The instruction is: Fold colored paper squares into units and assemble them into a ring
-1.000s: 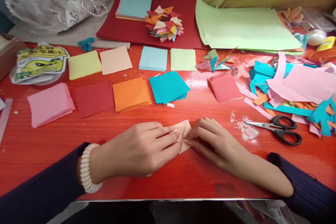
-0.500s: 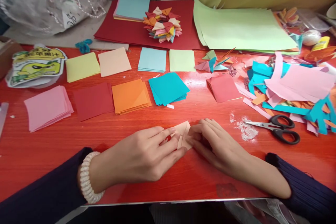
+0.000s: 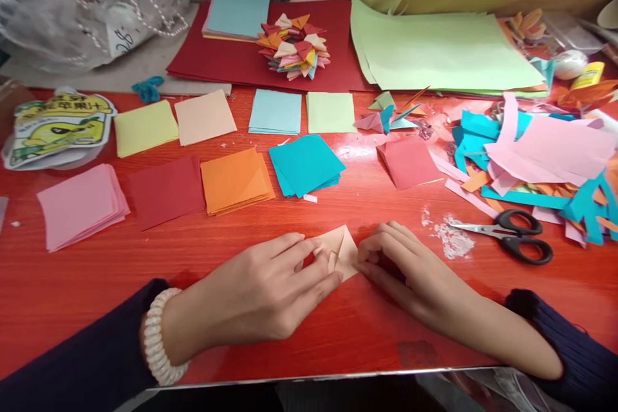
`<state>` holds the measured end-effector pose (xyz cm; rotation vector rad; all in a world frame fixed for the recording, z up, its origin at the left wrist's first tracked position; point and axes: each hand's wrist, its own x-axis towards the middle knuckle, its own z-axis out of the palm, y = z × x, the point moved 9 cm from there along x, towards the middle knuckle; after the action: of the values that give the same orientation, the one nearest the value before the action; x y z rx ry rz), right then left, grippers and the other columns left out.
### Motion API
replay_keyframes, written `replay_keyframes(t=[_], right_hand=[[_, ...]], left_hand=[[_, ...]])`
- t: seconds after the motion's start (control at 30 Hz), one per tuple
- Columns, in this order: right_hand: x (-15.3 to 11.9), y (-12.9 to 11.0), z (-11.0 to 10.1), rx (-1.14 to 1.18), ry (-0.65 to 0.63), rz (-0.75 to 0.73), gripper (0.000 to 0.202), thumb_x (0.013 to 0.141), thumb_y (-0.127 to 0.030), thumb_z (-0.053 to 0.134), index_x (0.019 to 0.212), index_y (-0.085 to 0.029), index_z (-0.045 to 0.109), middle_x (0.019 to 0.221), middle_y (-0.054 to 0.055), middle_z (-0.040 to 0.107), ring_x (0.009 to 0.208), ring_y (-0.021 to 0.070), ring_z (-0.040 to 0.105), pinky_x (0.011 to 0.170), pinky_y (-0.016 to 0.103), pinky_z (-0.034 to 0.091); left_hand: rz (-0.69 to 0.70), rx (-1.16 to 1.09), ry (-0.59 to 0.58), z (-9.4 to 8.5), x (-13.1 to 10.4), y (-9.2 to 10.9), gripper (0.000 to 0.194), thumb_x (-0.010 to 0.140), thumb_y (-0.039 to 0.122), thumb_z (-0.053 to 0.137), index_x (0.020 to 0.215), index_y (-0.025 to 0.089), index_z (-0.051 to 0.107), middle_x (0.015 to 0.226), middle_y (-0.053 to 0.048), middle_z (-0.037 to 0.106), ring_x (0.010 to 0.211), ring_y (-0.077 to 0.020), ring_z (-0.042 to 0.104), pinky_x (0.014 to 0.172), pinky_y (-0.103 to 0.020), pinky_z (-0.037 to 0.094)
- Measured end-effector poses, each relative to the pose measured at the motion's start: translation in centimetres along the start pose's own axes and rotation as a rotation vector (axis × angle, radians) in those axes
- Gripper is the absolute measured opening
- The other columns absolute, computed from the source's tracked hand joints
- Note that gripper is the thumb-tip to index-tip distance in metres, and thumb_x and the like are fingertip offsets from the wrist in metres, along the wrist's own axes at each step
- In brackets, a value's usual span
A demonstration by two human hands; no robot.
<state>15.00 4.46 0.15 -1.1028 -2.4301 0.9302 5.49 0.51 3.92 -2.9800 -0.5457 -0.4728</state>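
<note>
A small folded piece of peach paper (image 3: 342, 251) lies on the red table (image 3: 193, 251) between my two hands. My left hand (image 3: 270, 290) presses its fingertips on the paper's left side, a white coiled band on the wrist. My right hand (image 3: 400, 264) pinches the paper's right edge with curled fingers. Part of the paper is hidden under my fingers.
Stacks of coloured paper squares lie behind: pink (image 3: 80, 205), dark red (image 3: 167, 190), orange (image 3: 235, 179), teal (image 3: 305, 164). Black-handled scissors (image 3: 516, 238) lie to the right beside paper scraps (image 3: 541, 161). A pile of folded paper units (image 3: 294, 45) sits at the back.
The folded peach paper and both hands have shifted slightly right. My left fingers have spread over the paper's left side.
</note>
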Motion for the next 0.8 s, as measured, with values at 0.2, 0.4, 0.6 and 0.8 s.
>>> replay_keyframes(t=[0.2,0.4,0.6,0.8], right_hand=[[-0.1,0.3,-0.8,0.032,-0.044,0.037,0.009,0.088,-0.016,0.043,0.092,-0.019,0.051,0.09,0.005,0.052,0.081,0.0147,0.049,0.07,0.028,0.044],[-0.3,0.3,-0.9,-0.03,-0.05,-0.028,0.011,0.088,-0.019,0.044,0.091,-0.016,0.054,0.087,0.006,0.052,0.081,0.016,0.05,0.069,0.029,0.045],[-0.3,0.3,-0.5,-0.111,-0.042,-0.03,0.012,0.089,-0.016,0.04,0.087,-0.016,0.051,0.085,0.005,0.051,0.077,0.0161,0.047,0.067,0.03,0.041],[-0.6,1.1,-1.3,-0.09,-0.06,0.125,0.007,0.087,-0.021,0.045,0.082,-0.018,0.049,0.084,0.003,0.049,0.075,0.0135,0.047,0.065,0.027,0.04]], left_hand=[[0.015,-0.078,-0.128,1.0,-0.1,-0.5,0.038,0.09,0.011,0.033,0.125,0.014,0.048,0.13,-0.005,0.05,0.104,-0.0237,0.053,0.085,-0.037,0.047],[-0.029,-0.201,-0.178,1.8,-0.2,-1.4,0.036,0.09,0.011,0.033,0.122,0.018,0.05,0.128,-0.004,0.051,0.103,-0.0235,0.05,0.085,-0.039,0.045],[-0.037,-0.23,-0.184,1.7,0.0,-1.4,0.035,0.089,0.009,0.034,0.118,0.018,0.053,0.126,-0.004,0.053,0.102,-0.0222,0.049,0.084,-0.038,0.044],[-0.045,-0.227,-0.193,1.8,-0.1,-1.5,0.034,0.09,0.012,0.035,0.118,0.018,0.053,0.13,-0.004,0.05,0.101,-0.023,0.049,0.085,-0.039,0.044]])
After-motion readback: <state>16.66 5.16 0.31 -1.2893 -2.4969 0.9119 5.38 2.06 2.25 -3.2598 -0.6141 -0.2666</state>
